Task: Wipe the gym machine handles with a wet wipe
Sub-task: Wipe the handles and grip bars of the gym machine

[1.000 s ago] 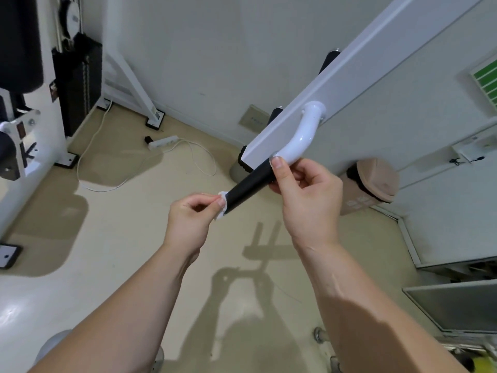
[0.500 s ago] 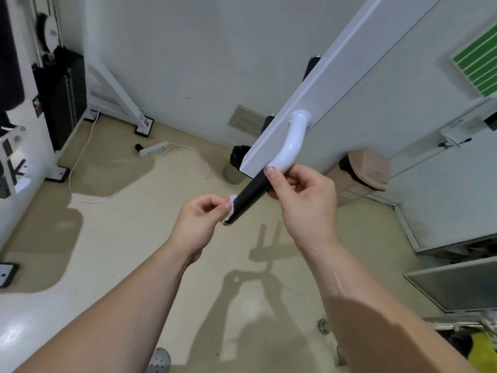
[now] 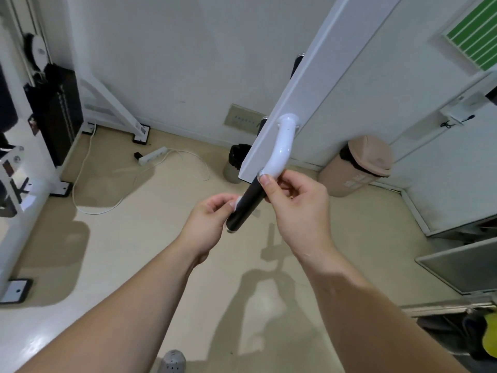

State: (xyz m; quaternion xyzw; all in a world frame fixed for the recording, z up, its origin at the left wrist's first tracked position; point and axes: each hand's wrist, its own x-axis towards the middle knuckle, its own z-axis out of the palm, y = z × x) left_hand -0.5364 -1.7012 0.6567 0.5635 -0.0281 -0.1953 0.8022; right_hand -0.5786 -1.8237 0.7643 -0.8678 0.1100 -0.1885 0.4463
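- The room has a pale beige floor (image 3: 161, 251) and plain white walls (image 3: 174, 63); hard shadows of the arms and the machine fall on the floor below.
- A white machine beam (image 3: 309, 90) slants down from the upper right toward the middle of the view.
- A curved white tube (image 3: 282, 146) comes off the beam's face and bends downward into a black grip (image 3: 246, 205), which points down and to the left with its lower end free in the air.
- The left hand (image 3: 207, 224) reaches in from the lower left with its fingers curled, and its fingertips pinch a small white wet wipe (image 3: 236, 204) against the left side of the grip, a little above the grip's lower end.
- Most of the wipe is hidden between the fingers and the grip; only a small white edge shows.
- The right hand (image 3: 295, 208) holds the top of the grip just where it meets the white tube, thumb lying along the near side and the other fingers curled behind.
- A tan bin (image 3: 357, 168) with a swing lid and a dark liner stands against the wall, right of the beam.
- A white power strip (image 3: 152, 155) lies on the floor near the far wall, with a white cable (image 3: 107, 208) looping from it toward the left.
- A black weight stack (image 3: 59, 109) stands in a white frame at the left edge.
- A panel of green stripes (image 3: 473, 33) sits on the wall at the upper right.
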